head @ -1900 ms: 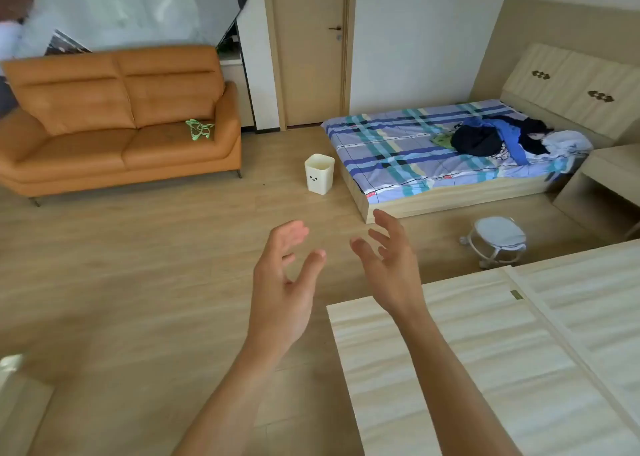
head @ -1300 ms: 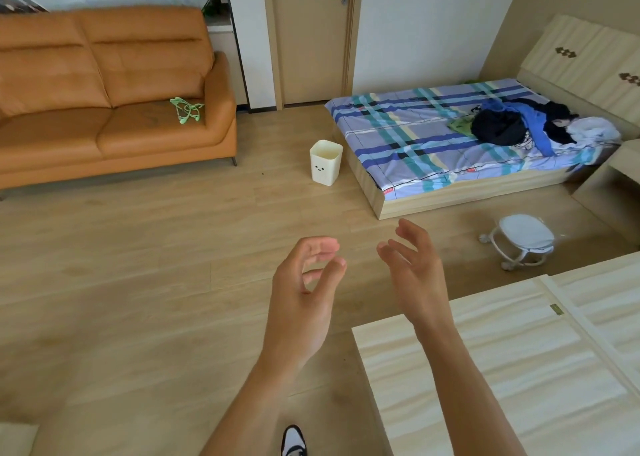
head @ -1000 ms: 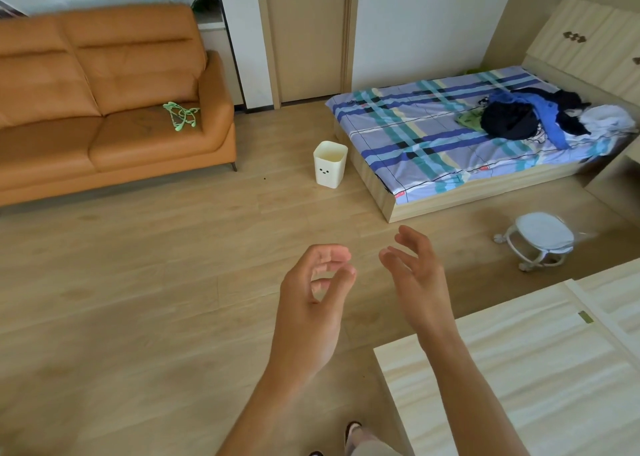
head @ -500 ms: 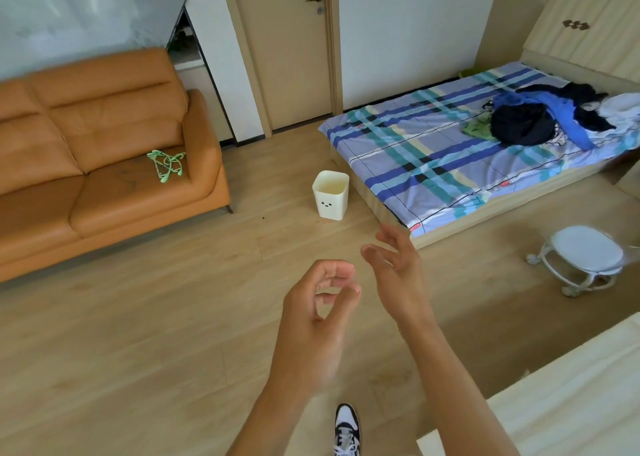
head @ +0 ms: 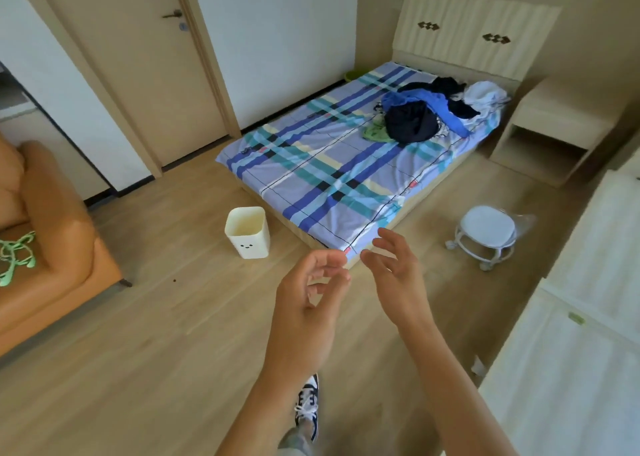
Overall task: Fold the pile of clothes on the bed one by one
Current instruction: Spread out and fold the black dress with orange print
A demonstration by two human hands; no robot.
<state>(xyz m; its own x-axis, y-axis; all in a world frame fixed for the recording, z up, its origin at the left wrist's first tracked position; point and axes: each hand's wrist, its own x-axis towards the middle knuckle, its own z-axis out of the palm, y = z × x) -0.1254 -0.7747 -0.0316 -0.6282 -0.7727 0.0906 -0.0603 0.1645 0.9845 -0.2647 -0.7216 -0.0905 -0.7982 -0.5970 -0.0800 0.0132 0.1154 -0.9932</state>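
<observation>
- The bed (head: 329, 164) fills the far middle of the room. Its checked sheet lies flat and bare over the near and left part, and no folded garment or finished stack shows anywhere on it.
- The orange sofa (head: 52, 247) stands at the left edge with green hangers (head: 14, 254) on its seat. I judge neither has any part in the task yet.
- The pile of clothes (head: 426, 112) sits at the far right end of the bed, close to the headboard (head: 464, 29). It is one loose, tangled heap, so by my reading the folding has not begun and every piece is left to do.
- In the heap a dark garment (head: 410, 123) lies nearest, with a blue garment (head: 440, 104) draped over it. A white garment (head: 485, 97) is at the far right and a green garment (head: 375, 131) pokes out at the left. How many pieces there are in all I cannot tell.
- A white stool (head: 488, 234) stands on the floor to the right of the bed, and a white waste bin (head: 247, 232) stands by the bed's near left side.
- The left hand (head: 304, 303) is raised over the floor, well apart from the pile. Its fingers are loosely curled, with thumb and forefinger tips near each other, and it holds and touches nothing.
- The right hand (head: 398, 275) is raised just beside it, with relaxed, slightly spread fingers. It is empty too, and touches neither the bed nor any cloth.
- One shoe (head: 308, 403) shows on the floor below the hands, so the person stands short of the bed. I judge reaching the pile is the first thing needed.
</observation>
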